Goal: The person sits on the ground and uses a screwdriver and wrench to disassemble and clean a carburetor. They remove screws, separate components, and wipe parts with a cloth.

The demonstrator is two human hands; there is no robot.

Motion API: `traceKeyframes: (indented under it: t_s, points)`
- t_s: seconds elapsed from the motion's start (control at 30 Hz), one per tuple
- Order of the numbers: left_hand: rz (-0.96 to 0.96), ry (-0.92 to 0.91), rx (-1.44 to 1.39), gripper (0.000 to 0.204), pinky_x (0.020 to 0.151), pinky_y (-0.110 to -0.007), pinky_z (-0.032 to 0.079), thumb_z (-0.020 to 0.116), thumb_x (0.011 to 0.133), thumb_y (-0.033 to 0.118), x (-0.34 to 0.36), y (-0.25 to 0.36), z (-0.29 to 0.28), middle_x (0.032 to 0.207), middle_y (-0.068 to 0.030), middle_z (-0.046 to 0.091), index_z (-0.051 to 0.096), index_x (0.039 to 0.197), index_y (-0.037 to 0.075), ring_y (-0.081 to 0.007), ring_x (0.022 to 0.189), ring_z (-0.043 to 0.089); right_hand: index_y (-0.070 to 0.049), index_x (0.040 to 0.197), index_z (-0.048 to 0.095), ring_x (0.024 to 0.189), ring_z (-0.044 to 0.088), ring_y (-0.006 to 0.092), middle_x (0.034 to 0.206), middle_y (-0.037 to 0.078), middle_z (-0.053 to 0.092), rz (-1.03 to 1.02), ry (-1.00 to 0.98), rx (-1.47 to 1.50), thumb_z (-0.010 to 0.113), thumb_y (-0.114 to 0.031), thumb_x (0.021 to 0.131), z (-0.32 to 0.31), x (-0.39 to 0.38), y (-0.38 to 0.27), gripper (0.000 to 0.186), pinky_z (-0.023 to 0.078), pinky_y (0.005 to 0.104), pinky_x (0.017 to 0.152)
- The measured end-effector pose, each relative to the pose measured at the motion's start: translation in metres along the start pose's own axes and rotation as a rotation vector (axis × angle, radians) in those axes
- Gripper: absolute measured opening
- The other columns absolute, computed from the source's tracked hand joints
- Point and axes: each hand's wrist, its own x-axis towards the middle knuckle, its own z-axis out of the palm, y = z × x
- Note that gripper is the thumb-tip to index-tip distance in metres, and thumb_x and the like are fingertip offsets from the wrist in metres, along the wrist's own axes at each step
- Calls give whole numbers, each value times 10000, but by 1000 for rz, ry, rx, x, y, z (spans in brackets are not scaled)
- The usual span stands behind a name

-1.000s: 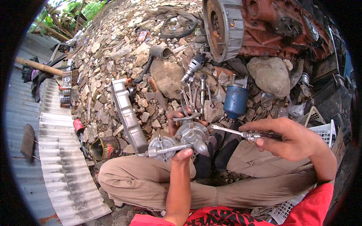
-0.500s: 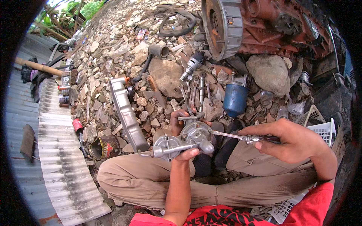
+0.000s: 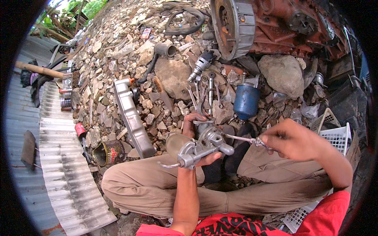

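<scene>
Bright, diffuse daylight leaves soft shadows; far-left foliage is partly washed out. The right hand looks blurred. Fisheye distortion bends the left corrugated sheet; corners darken to black.

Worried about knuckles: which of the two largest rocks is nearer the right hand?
The rock up and right of the blue canister, closer to the right hand gripping the screwdriver. The other rock lies left of that canister.

Satin metal is seen on the casting, shiny metal on the screwdriver, scuffed paint on the canister, matt cloth on the trousers.
</scene>
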Motion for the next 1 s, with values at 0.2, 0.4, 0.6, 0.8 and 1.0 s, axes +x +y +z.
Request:
traceKeyframes:
  t_s: [0.2,0.4,0.6,0.8,1.0]
  points:
    - [52,-52,209,908,856,-288,458,897,537,394,4,4,2,984,-60,597,373,1201,64,-154,919,585,49,1011,639,634,606,292,736,168,602,-250,96,-351,602,-196,907,9,7,15,269,493,402,614]
    - [36,-45,208,884,872,-305,455,898,548,369,5,-1,9,1051,-74,527,374,1193,65,-181,965,573,62,1066,588,785,633,381,839,204,594,-405,334,-761,610,-169,870,27,-11,5,303,514,486,687]
    - [102,-45,236,865,916,-354,447,902,538,347,5,6,11,1087,-96,485,381,1178,89,-208,1034,543,45,910,614,815,621,438,801,262,616,-264,216,-353,575,-193,903,12,3,14,240,496,514,723]
    - [163,-73,354,815,919,-349,440,904,528,327,8,9,14,1070,-89,478,416,1134,85,-211,1019,518,14,787,633,752,624,431,708,239,617,-257,165,-351,552,-227,921,8,12,27,288,496,508,716]
    - [55,-7,246,815,934,-352,426,890,549,352,0,-3,4,1082,-91,490,404,1144,80,-232,1068,492,29,1006,644,715,639,341,772,172,615,-498,401,-777,594,-215,888,29,9,27,276,522,436,637]
